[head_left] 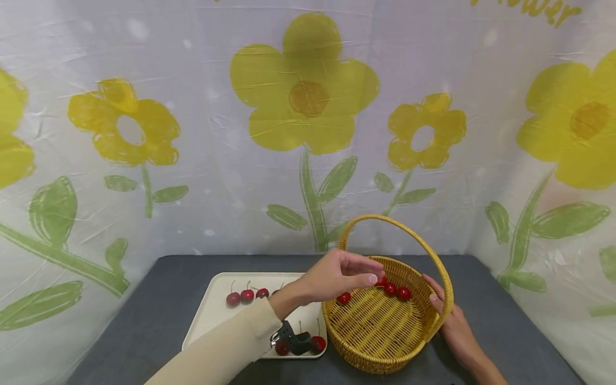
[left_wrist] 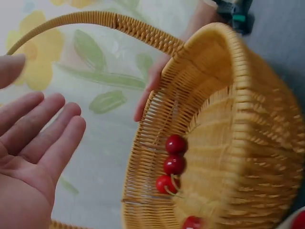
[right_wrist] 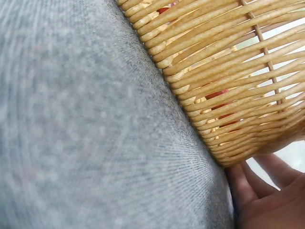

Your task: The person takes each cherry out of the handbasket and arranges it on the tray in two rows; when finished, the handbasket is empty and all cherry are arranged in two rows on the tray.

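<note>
The left hand [head_left: 339, 275] is over the left part of the wicker basket [head_left: 370, 361], under its raised handle. In the left wrist view that hand [left_wrist: 33, 152] has its fingers extended, holding nothing. The right hand [head_left: 457, 329] grips the basket's right side, thumb at the rim; in the right wrist view its fingers [right_wrist: 274, 171] touch the wicker wall [right_wrist: 228, 62]. Several red cherries lie inside the basket, among them one cherry [head_left: 344, 298] at the left and another cherry [head_left: 404, 293] toward the back; the left wrist view shows a cherry [left_wrist: 176, 144] in a short row.
A white tray [head_left: 204, 321] stands left of the basket on the dark table [head_left: 139, 321], holding several stemmed cherries, such as a cherry [head_left: 233, 299] at the back left and a cherry [head_left: 318, 344] at the front right. The left forearm crosses the tray. A flower-patterned curtain [head_left: 202, 214] hangs behind.
</note>
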